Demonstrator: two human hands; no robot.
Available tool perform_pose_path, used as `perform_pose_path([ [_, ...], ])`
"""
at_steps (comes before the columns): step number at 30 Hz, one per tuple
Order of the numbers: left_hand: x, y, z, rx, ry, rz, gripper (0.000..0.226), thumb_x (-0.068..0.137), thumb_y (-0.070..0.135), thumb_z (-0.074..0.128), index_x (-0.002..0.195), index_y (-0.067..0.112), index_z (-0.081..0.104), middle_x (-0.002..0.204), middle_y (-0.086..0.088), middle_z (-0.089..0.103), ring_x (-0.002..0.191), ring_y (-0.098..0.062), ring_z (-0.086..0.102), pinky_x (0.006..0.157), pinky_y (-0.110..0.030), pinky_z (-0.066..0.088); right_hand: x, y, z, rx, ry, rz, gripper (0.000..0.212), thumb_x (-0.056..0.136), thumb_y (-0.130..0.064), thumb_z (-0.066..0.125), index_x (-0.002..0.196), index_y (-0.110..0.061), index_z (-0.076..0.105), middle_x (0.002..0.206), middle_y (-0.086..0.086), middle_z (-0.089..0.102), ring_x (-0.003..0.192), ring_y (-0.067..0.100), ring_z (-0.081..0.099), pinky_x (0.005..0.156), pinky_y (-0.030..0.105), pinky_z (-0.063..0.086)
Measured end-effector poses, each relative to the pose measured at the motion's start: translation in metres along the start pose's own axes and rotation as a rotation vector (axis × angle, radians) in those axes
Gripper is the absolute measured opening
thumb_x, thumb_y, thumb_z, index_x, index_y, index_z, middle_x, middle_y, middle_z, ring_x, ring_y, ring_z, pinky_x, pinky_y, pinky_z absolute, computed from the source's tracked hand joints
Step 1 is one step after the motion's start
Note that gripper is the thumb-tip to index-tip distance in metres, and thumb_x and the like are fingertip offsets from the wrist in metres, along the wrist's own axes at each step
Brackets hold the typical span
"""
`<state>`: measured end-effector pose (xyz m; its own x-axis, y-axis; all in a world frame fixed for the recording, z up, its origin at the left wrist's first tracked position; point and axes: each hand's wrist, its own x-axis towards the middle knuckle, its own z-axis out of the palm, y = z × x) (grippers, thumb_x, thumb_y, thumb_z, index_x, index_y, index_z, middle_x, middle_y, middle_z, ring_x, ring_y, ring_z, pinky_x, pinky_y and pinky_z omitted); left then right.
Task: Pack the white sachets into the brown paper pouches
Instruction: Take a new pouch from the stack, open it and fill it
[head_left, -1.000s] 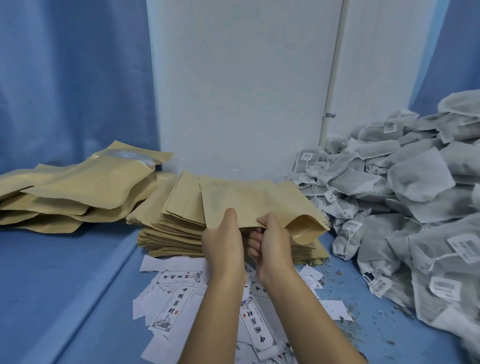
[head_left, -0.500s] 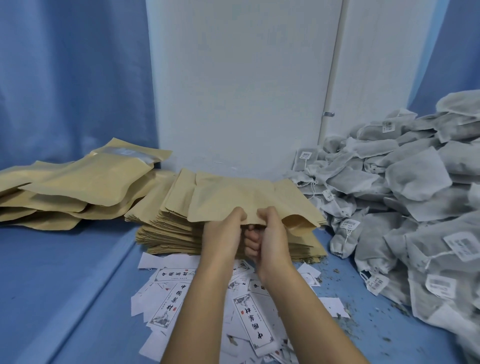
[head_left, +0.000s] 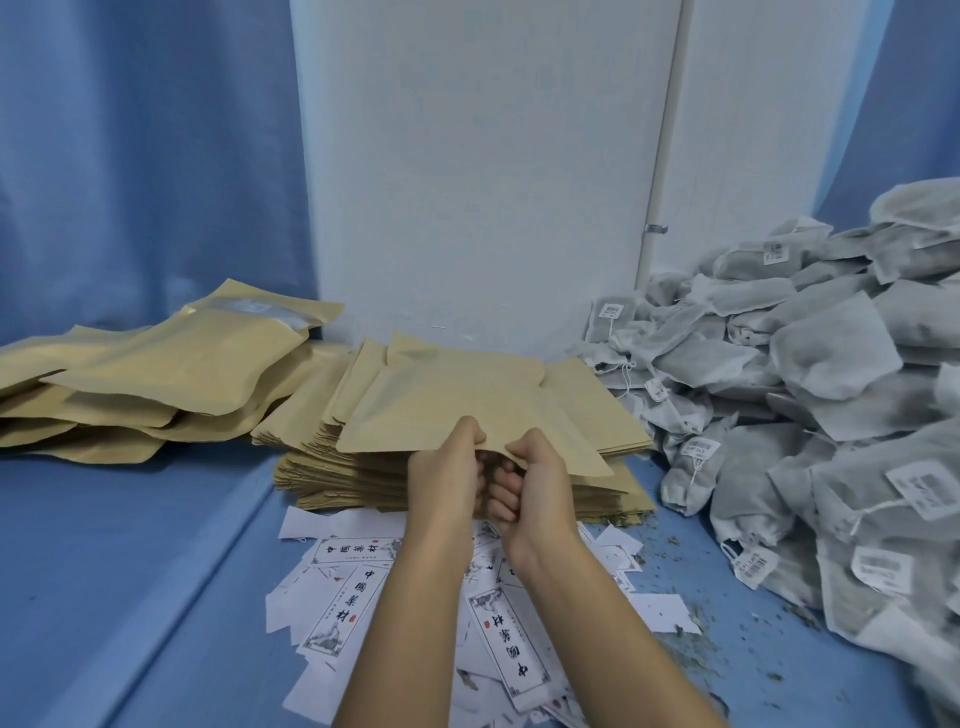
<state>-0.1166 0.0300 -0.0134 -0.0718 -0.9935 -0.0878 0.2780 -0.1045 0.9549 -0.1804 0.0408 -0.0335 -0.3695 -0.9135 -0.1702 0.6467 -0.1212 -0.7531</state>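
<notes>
Bottom centre of the frame, nearest: two bare forearms reach in over a scatter of white printed paper slips (head_left: 345, 618) lying on the blue surface (head_left: 130, 571). Dry crumbs (head_left: 691, 654) are sprinkled to the right of the slips.

Just past the slips, centre frame, both hands meet at the near edge of one brown pouch (head_left: 467, 405). The left hand (head_left: 444, 478) pinches that edge, thumb on top, fingers curled under. The right hand (head_left: 537, 486) grips the same edge right beside it, fingers curled, knuckles almost touching the left's. The pouch is flat and lifted at the front, its far end resting on the stack of flat pouches (head_left: 332, 470) directly beneath.

Left of centre, a loose pile of puffier brown pouches (head_left: 171, 374) runs to the left edge; can't tell what's in them.

Right side, mid to far: a big heap of white sachets (head_left: 831, 364) w/ strings and small tags, banked up toward the right edge, just beside the stack.

Behind all this: a white wall panel (head_left: 467, 182) w/ a thin vertical pipe (head_left: 662, 182), and blue curtain (head_left: 130, 156) at upper left.
</notes>
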Motion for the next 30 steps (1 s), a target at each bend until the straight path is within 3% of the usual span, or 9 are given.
perform_pose_path([
  [4, -0.003, 0.001, 0.001, 0.065, -0.045, -0.016, 0.029, 0.079, 0.013, 0.056, 0.051, 0.011, 0.047, 0.036, 0.003, 0.041, 0.03, -0.011, 0.035, 0.036, -0.013, 0.03, -0.002, -0.003, -0.003, -0.05, -0.071, 0.068, 0.026, 0.084, -0.016, 0.043, 0.059, -0.015, 0.035, 0.036, -0.006, 0.03, 0.028, 0.006, 0.018, 0.03, 0.016, 0.012],
  [8, 0.005, -0.002, -0.003, 0.043, 0.092, 0.058, 0.012, 0.075, 0.019, 0.06, 0.07, 0.012, 0.051, 0.06, -0.001, 0.045, 0.057, -0.018, 0.039, 0.054, -0.027, 0.034, 0.0, -0.004, -0.005, 0.01, 0.002, 0.018, 0.024, 0.08, -0.013, 0.048, 0.062, -0.018, 0.034, 0.041, -0.008, 0.02, 0.034, 0.008, 0.012, 0.033, 0.019, 0.008],
  [11, 0.006, -0.004, -0.002, 0.085, 0.035, 0.033, 0.015, 0.076, 0.019, 0.058, 0.068, 0.012, 0.047, 0.056, -0.002, 0.038, 0.046, -0.016, 0.033, 0.044, -0.023, 0.029, 0.003, -0.003, -0.005, 0.047, -0.005, 0.033, 0.027, 0.081, -0.009, 0.045, 0.06, -0.018, 0.031, 0.039, -0.007, 0.019, 0.032, 0.007, 0.011, 0.031, 0.018, 0.009],
  [15, 0.0, -0.004, 0.004, 0.094, -0.031, 0.013, 0.033, 0.077, 0.014, 0.057, 0.045, 0.012, 0.049, 0.038, 0.003, 0.042, 0.03, -0.011, 0.035, 0.035, -0.012, 0.029, 0.002, -0.006, -0.008, -0.016, -0.066, 0.054, 0.026, 0.082, -0.015, 0.045, 0.059, -0.018, 0.033, 0.04, -0.006, 0.021, 0.033, 0.007, 0.014, 0.033, 0.018, 0.011],
  [20, 0.004, -0.001, -0.002, 0.052, 0.039, 0.083, 0.022, 0.079, 0.016, 0.057, 0.065, 0.014, 0.039, 0.054, -0.001, 0.032, 0.045, -0.014, 0.024, 0.043, -0.023, 0.02, 0.002, -0.007, -0.011, 0.04, -0.029, 0.025, 0.017, 0.081, -0.017, 0.045, 0.067, -0.018, 0.037, 0.044, -0.008, 0.017, 0.036, 0.007, 0.011, 0.034, 0.019, 0.008],
  [23, 0.003, -0.002, -0.002, 0.092, -0.013, 0.055, 0.021, 0.081, 0.016, 0.056, 0.068, 0.014, 0.04, 0.058, -0.003, 0.031, 0.046, -0.014, 0.024, 0.04, -0.02, 0.02, 0.004, -0.005, -0.011, 0.029, -0.005, 0.02, 0.021, 0.082, -0.012, 0.044, 0.065, -0.018, 0.033, 0.041, -0.008, 0.018, 0.034, 0.007, 0.011, 0.032, 0.018, 0.009],
  [30, 0.0, -0.004, 0.0, 0.088, -0.05, 0.012, 0.03, 0.081, 0.011, 0.057, 0.054, 0.011, 0.043, 0.038, 0.003, 0.034, 0.03, -0.01, 0.03, 0.035, -0.012, 0.027, 0.004, -0.001, -0.009, -0.049, -0.051, 0.036, 0.023, 0.083, -0.015, 0.045, 0.062, -0.017, 0.034, 0.04, -0.006, 0.022, 0.033, 0.007, 0.014, 0.031, 0.018, 0.013],
])
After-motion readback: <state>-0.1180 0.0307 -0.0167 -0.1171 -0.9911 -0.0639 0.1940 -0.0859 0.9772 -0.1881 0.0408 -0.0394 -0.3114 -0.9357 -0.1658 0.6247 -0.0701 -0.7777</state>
